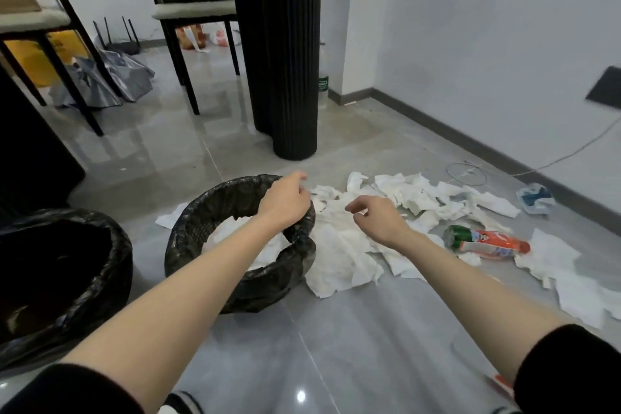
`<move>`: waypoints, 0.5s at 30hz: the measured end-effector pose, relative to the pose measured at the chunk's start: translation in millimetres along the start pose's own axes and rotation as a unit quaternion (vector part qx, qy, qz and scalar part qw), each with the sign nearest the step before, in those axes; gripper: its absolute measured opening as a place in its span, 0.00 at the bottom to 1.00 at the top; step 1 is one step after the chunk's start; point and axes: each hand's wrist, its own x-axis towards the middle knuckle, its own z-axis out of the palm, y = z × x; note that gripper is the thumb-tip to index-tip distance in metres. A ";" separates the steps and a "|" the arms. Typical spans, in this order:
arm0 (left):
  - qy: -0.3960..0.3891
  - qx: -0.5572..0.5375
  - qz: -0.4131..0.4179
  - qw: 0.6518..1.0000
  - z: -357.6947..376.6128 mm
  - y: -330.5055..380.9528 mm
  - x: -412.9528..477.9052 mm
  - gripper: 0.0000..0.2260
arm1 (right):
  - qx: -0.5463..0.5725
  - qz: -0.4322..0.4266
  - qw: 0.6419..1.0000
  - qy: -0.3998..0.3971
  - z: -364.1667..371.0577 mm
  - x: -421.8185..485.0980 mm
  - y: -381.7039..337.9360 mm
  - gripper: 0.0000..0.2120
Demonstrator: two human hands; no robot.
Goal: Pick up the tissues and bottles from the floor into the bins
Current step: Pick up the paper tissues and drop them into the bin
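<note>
Two bins lined with black bags stand in the lower left of the frame. The left bin (pixel 114 239) is dark inside and I cannot tell what it holds. The middle bin (pixel 268 289) holds crumpled white tissues, seen on both sides of the left forearm that crosses above it.

The left hand (pixel 285 200) hangs over the far rim of the middle bin with its fingers loosely curled and nothing seen in its grasp. The right hand (pixel 376 217) hovers at frame centre over the tissues (pixel 339 255) on the floor, fingers bent downward and thumb apart, gripping nothing.

These tissues spread across the grey floor from the middle bin's right side toward the right edge of the frame; one more sheet lies just left of that bin.

A bottle (pixel 487 242) lies on its side among them, right of centre. Its long axis runs nearly left to right — green end toward the hands, narrow orange end toward the right edge. A second, clear bottle (pixel 323 77) stands upright by the wall, beside the black column (pixel 285 60) at upper centre.
</note>
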 end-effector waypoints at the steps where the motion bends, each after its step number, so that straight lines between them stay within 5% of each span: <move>1: -0.007 -0.001 0.012 1.000 4.8 8.8 -2.1 0.18 | 0.000 0.015 1.000 0.000 -2.5 -4.9 8.6 0.16; 15: -0.104 -0.041 0.014 0.994 109.1 47.8 -29.0 0.17 | 0.042 0.178 0.983 0.021 -11.8 -66.7 104.3 0.17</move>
